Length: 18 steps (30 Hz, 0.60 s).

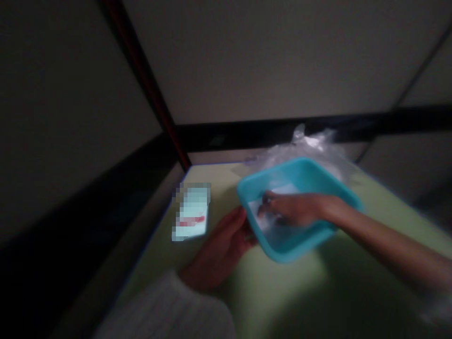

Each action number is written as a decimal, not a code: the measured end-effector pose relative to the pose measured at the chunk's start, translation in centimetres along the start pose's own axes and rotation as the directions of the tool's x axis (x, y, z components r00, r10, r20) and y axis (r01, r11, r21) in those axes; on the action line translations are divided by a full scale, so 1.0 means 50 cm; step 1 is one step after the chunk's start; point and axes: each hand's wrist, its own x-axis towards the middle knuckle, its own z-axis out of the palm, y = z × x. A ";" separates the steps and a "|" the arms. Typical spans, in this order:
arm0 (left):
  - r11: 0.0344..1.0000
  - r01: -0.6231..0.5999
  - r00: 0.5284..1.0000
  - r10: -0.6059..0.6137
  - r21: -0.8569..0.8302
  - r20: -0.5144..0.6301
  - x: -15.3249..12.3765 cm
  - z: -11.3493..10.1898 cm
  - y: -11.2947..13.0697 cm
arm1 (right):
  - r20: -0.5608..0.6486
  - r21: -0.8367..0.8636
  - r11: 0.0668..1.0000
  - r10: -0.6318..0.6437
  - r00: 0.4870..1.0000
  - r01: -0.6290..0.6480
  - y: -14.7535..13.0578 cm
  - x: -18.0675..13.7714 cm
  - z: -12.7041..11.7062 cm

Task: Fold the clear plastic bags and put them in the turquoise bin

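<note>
My right hand [293,207] reaches in from the right over the blue tray [277,256], wrist above its right side, fingers bent down inside toward the left end. The fingertips are at or just over the pale, thin material [286,188] lying there. Blur prevents me from confirming whether they pinch any of it or merely touch it.

My left hand [229,247] is outside the tray at its left wall, fingers curved against it and partly hidden by the rim. I judge that it steadies the tray while the other works within; whether it actually grips the plastic, I cannot make out. A grey sleeve [169,310] covers the left forearm.

The tray sits right of centre, turned at an angle to the worktop [222,186]. I cannot determine whether it rests flat or is slightly raised. That position presents its left wall to one hand and its interior to the other.

Just beyond the tray lies a crumpled clear plastic bag [314,143], apparently out of the hands' way. To the left, apart from both hands, lies a bright, pixelated rectangle [192,212], possibly a phone; its content is unreadable.

Farther out stands a wall [268,61] with a dark band [247,136]. Lighting is poor.
</note>
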 end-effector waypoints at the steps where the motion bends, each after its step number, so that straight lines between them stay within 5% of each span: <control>1: 1.000 0.000 1.000 0.000 0.002 0.000 0.000 0.000 0.000 | -0.003 0.004 1.000 0.003 1.000 -0.003 -0.001 -0.001 -0.001; 13: 1.000 0.002 0.999 -0.003 -0.031 -0.033 0.000 0.004 0.001 | 0.010 0.025 0.999 -0.031 0.999 0.030 0.003 -0.010 -0.008; 18: 0.999 -0.017 0.996 0.013 -0.046 -0.086 0.005 0.002 0.005 | -0.178 0.022 0.994 -0.104 0.979 0.110 0.012 -0.043 -0.020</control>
